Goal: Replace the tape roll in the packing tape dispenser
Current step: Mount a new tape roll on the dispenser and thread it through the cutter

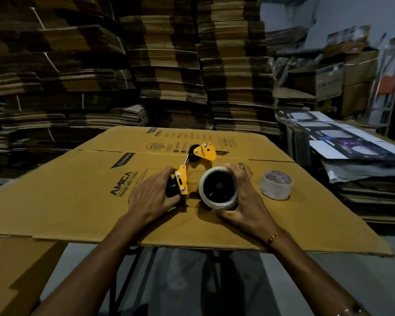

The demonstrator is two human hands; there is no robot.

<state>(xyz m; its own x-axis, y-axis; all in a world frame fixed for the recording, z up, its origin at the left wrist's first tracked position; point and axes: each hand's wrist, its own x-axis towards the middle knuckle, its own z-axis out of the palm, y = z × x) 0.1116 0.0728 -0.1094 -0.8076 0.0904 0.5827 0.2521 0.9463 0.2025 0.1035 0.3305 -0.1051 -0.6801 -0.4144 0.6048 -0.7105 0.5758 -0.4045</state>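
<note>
A yellow and black packing tape dispenser (200,156) lies on a flattened cardboard box (78,197). My left hand (151,197) grips its black handle at the near end. My right hand (244,201) wraps around a clear tape roll (218,201) seated on the dispenser's black hub, with the fingers over the far rim and the thumb under the near rim. A second clear tape roll (276,184) with a printed core lies flat on the cardboard, just right of my right hand.
Tall stacks of flattened cartons (169,65) fill the space behind the cardboard. A lower pile of printed boxes (342,142) lies to the right. Below the cardboard's near edge are the floor and a black stand leg (128,277).
</note>
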